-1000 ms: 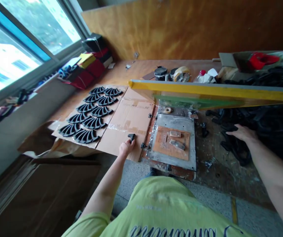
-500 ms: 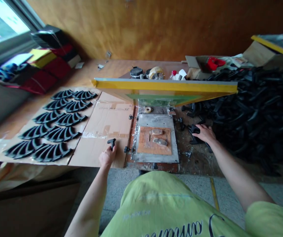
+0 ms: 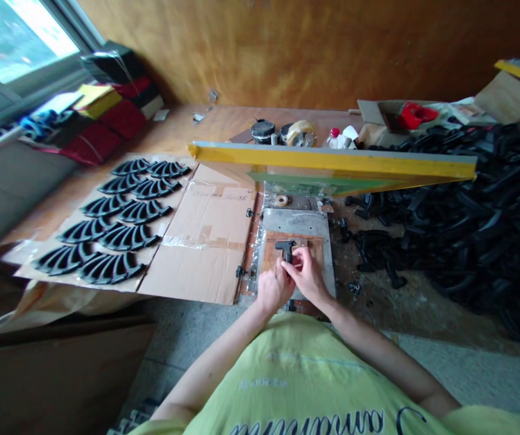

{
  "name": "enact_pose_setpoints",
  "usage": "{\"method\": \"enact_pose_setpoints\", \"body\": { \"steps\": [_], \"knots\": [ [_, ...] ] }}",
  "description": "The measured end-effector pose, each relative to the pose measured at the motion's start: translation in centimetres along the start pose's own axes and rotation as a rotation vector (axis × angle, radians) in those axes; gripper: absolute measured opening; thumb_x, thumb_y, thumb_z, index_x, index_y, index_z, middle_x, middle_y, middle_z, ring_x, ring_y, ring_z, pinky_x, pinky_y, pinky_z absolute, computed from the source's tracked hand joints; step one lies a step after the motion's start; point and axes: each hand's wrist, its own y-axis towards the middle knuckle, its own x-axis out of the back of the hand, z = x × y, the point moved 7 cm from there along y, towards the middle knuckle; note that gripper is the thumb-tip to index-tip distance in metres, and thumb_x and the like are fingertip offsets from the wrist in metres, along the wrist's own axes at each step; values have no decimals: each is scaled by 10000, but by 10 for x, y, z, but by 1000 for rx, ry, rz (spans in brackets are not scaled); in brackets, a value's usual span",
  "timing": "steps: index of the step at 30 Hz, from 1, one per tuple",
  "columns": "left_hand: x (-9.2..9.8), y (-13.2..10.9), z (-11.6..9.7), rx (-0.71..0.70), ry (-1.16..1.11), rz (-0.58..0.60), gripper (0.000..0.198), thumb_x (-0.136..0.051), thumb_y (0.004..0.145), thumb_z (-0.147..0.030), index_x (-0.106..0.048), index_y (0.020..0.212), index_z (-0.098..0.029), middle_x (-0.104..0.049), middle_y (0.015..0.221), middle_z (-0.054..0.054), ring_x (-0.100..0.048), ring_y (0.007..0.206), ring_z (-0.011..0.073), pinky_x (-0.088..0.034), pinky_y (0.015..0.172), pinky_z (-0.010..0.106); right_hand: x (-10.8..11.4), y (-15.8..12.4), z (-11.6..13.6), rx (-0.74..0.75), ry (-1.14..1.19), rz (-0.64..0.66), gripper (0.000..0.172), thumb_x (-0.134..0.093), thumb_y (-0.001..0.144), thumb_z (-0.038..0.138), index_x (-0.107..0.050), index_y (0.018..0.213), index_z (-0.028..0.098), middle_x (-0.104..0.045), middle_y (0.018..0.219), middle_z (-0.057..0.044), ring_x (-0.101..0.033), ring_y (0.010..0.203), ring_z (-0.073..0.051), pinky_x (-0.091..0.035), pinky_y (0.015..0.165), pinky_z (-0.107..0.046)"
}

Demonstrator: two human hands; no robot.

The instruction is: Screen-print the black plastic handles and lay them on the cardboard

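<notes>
A black T-shaped plastic handle (image 3: 285, 246) is held upright over the metal plate (image 3: 296, 221), its crossbar away from me. My left hand (image 3: 274, 289) is closed round its lower part, which the fingers hide. My right hand (image 3: 308, 277) is closed too, its thumb and fingertips pinching the stem from the right. Under both hands lies a brown wooden board (image 3: 270, 257) on the plate, partly covered by them. Beyond the plate, a screen frame with yellow edges (image 3: 332, 158) stands tilted up.
Black handles lie in fanned rows (image 3: 144, 211) on cardboard (image 3: 205, 211) at the left. A large heap of black handles (image 3: 463, 223) fills the right side. Tape rolls (image 3: 302, 134), a red-capped bottle (image 3: 334, 138) and an open carton (image 3: 380, 118) stand behind the frame.
My left hand has moved right from the cardboard with a black handle. My right hand has left the heap's edge and joined it over the plate. The view has shifted slightly.
</notes>
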Motion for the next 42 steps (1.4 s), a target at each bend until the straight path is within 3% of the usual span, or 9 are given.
{"method": "enact_pose_setpoints", "body": {
  "steps": [8, 15, 22, 25, 28, 31, 36, 39, 42],
  "knots": [
    [9, -6, 15, -252, 343, 262, 351, -515, 940, -484, -712, 1057, -218, -605, 594, 4, -563, 548, 159, -354, 616, 249, 27, 33, -28, 229, -537, 242, 418, -408, 961, 129, -654, 1273, 258, -684, 1162, -67, -615, 1097, -219, -487, 967, -352],
    [74, 19, 24, -185, 164, 66, 423, -497, 931, -525, -715, 969, -165, -538, 572, -20, -476, 530, 111, -308, 530, 222, 15, 35, -31, 272, -781, 349, 426, -493, 951, 140, -689, 1292, 303, -657, 1035, -103, -558, 1050, -261, -492, 897, -362],
    [159, 47, -98, -523, -462, -277, 506, -509, 939, -578, -620, 1243, -190, -530, 573, -40, -416, 443, 75, -313, 440, 197, -20, 24, -9, 523, -819, 377, 659, -583, 951, 399, -378, 1551, 223, -411, 1575, -109, -338, 1462, -295, -273, 1204, -496],
    [167, 57, -149, -597, -594, -264, 558, -389, 961, -642, -624, 1214, -203, -531, 554, -26, -404, 402, 83, -301, 394, 214, -41, 18, -16, 530, -899, 475, 779, -620, 913, 494, -338, 1563, 169, -323, 1613, -127, -272, 1504, -295, -189, 1240, -523],
    [157, 59, -163, -574, -618, -166, 562, -385, 955, -653, -663, 1114, -191, -532, 540, -15, -414, 391, 87, -312, 380, 216, -25, 22, -20, 490, -888, 420, 683, -603, 932, 474, -436, 1511, 153, -386, 1571, -137, -321, 1484, -293, -242, 1222, -545],
    [152, 45, -133, -507, -630, -142, 552, -421, 941, -649, -689, 1071, -185, -593, 598, 8, -485, 439, 96, -356, 402, 209, 48, 38, -20, 416, -859, 115, 451, -572, 963, 365, -618, 1338, 118, -613, 1382, -138, -535, 1337, -270, -436, 1109, -498],
    [120, 20, -21, -135, -579, 50, 564, -575, 847, -670, -720, 1041, -160, -648, 678, 21, -558, 514, 110, -396, 442, 203, 167, 65, -9, 219, -792, -342, 368, -464, 984, 290, -706, 1118, 48, -768, 971, -101, -721, 813, -186, -606, 750, -314],
    [89, 19, 36, 14, -552, 145, 723, -758, 719, -577, -615, 1294, -161, -641, 666, -15, -548, 506, 106, -389, 443, 191, 150, 83, 25, 316, -720, -304, 483, -682, 874, 292, -619, 1320, 118, -655, 1294, -159, -683, 1064, -253, -580, 901, -383],
    [67, 29, 70, 63, -561, 139, 925, -779, 683, -540, -450, 1463, -167, -643, 685, -30, -579, 541, 122, -438, 480, 205, 88, 101, 58, 450, -784, -106, 702, -798, 771, 294, -535, 1408, 155, -521, 1439, -169, -531, 1281, -320, -481, 1050, -469]
  ]
}}
